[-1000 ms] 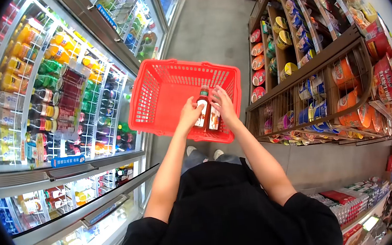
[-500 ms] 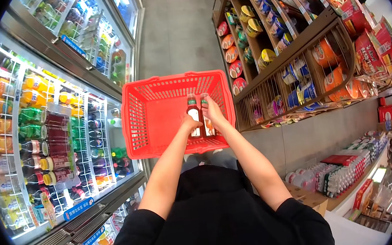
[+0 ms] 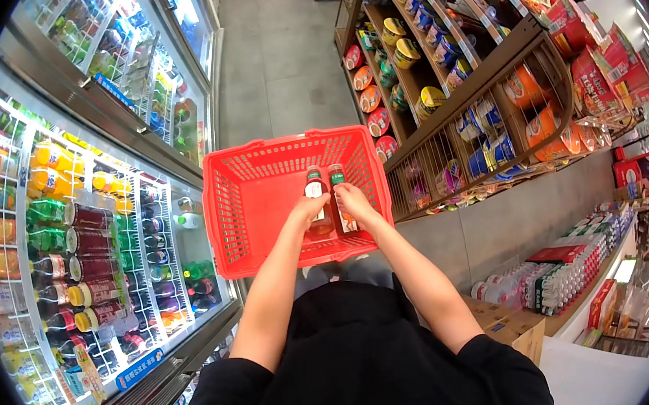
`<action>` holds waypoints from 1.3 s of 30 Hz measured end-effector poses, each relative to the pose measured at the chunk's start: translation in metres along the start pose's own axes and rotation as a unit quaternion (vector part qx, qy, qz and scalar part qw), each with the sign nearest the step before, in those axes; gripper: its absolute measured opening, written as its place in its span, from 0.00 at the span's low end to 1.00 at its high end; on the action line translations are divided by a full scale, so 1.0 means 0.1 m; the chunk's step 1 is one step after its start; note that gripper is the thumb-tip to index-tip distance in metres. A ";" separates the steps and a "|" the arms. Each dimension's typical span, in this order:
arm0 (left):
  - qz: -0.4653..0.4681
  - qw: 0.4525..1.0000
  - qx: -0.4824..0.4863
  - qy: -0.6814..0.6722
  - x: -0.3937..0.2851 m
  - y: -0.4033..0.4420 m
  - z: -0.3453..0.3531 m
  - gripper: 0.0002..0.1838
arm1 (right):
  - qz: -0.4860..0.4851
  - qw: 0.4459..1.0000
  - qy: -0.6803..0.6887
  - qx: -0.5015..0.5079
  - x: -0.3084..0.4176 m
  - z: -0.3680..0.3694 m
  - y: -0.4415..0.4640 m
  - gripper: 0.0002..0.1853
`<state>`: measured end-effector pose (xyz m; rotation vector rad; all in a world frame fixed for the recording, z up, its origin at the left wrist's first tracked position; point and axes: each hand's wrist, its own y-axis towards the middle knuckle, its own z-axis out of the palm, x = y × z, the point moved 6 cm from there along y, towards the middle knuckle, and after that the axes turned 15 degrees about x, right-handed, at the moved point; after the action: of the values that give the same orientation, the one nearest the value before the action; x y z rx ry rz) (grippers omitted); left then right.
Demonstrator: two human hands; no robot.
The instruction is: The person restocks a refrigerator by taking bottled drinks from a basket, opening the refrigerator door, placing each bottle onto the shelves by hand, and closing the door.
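Inside a red plastic shopping basket (image 3: 261, 201) in front of my body, two bottles lie side by side toward the right. The left bottle (image 3: 322, 223) has a green cap, a pale label and dark reddish-brown contents. My left hand (image 3: 308, 209) is closed on its upper body from the left. The right bottle (image 3: 347, 222) also has a green cap and shows a patterned label. Around it below the neck, the fingers of my right hand (image 3: 353, 202) are closed. Both caps point away from me, and my hands partly hide the labels.
A lit drinks cooler (image 3: 107, 241) with several rows of bottles stands on the left. To the right is a shelf rack (image 3: 479, 95) of instant noodle cups. Grey floor (image 3: 262, 59) runs between them. Packed bottles (image 3: 569, 268) and a cardboard box (image 3: 508, 329) sit at lower right.
My right hand has slid from the right bottle's neck down toward its body, uncovering the green cap. My left hand sits higher on its bottle. The basket appears slightly lower in view.
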<state>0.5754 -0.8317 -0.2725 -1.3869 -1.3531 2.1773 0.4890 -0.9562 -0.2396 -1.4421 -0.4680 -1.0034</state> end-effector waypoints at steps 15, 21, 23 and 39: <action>0.313 0.926 -0.211 0.021 -0.44 -1.47 0.22 0.49 | -0.109 0.974 0.048 0.195 0.99 0.53 -0.76 0.25; 0.444 0.864 -0.084 -0.223 -0.50 -1.91 0.56 0.30 | -0.197 0.948 0.023 0.248 1.22 0.43 -1.00 0.25; 0.472 0.845 -0.087 -0.235 -0.51 -2.05 0.71 0.30 | -0.212 0.940 0.011 0.267 1.22 0.39 -1.11 0.25; 0.574 0.702 -0.310 -0.285 0.44 -2.99 1.52 0.33 | -0.204 0.855 -0.091 0.468 0.91 0.91 -2.12 0.27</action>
<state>0.3490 -0.7288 -0.0429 -2.4156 -1.8140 3.3223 0.3981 -0.8610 -0.0296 -0.5447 -1.2446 -0.7679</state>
